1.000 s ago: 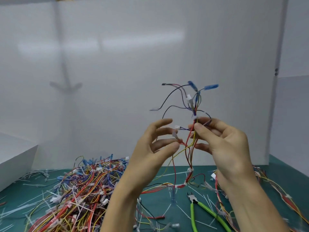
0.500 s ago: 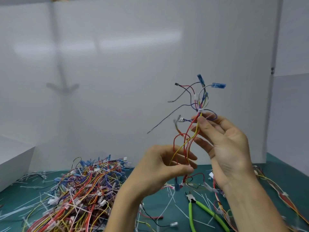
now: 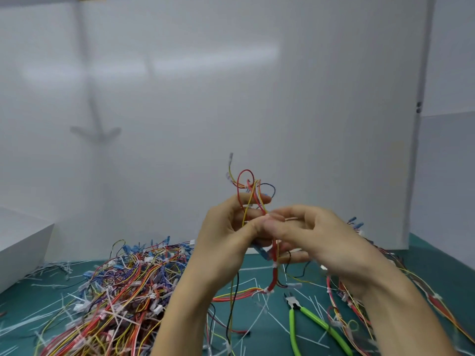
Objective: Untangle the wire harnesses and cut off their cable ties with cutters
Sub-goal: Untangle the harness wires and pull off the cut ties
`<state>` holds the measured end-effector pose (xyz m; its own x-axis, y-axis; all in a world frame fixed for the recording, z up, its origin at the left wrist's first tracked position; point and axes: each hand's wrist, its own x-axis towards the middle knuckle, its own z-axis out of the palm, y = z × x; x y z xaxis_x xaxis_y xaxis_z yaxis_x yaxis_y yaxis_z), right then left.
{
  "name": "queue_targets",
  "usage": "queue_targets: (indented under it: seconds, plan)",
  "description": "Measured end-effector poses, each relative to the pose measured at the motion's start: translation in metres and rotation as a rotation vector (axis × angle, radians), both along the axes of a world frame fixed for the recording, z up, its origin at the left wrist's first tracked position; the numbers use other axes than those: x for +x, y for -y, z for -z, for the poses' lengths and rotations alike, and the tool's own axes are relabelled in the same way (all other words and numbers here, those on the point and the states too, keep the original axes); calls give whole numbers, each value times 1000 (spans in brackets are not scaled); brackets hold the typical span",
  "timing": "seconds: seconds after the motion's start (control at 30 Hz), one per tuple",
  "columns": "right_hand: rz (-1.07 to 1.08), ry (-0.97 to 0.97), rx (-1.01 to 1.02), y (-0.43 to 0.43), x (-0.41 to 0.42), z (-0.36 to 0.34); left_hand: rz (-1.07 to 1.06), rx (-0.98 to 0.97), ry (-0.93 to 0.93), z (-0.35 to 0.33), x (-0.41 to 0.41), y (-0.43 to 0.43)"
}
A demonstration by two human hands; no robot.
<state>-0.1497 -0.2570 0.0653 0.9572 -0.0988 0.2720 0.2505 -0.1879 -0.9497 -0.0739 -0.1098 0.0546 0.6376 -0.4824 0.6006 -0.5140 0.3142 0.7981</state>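
Fingers (image 3: 259,223) of both hands pinch one light, floppy wire harness (image 3: 253,191) mid-bundle; grip beside a cable tie (image 3: 275,265), cutters (image 3: 308,319) idle on bench (image 3: 424,263).

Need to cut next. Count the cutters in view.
1: the green-handled cutters lie on the green mat, below the right hand. More could be buried under the wire pile.

Both forearms rise from the lower edge and meet at the centre, hands raised above the table. Left hand (image 3: 228,235) stands upright, palm turned right, fingers curled, thumb pressing forward. Right hand (image 3: 316,240) reaches leftward, back to the camera, thumb tip meeting the left thumb, both pinching closed on the harness (image 3: 253,194)
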Motion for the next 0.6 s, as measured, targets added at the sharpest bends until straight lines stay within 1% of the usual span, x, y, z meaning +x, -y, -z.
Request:
queue_targets:
  seconds: [0.03,0.1,0.17,0.27,0.4,0.53,0.6]
  plan:
    - [-27,-18,-36,0,0,0,-18,-19,-4,1,1,0]
    - [13,-16,-95,2,1,1,-53,-55,-21,1,4,-1]
    - [59,9,-133,1,4,2,-82,-89,-44,2,7,-3]
    - [49,31,-159,-5,7,4,-130,-109,-53,5,11,-4]
    - [177,132,-220,-8,15,9,-162,-140,-54,7,13,-2]
    - [242,189,-172,-10,18,10,-199,-16,5,7,15,-3]
    - [307,236,-147,-9,19,10,-192,85,11,7,15,-6]
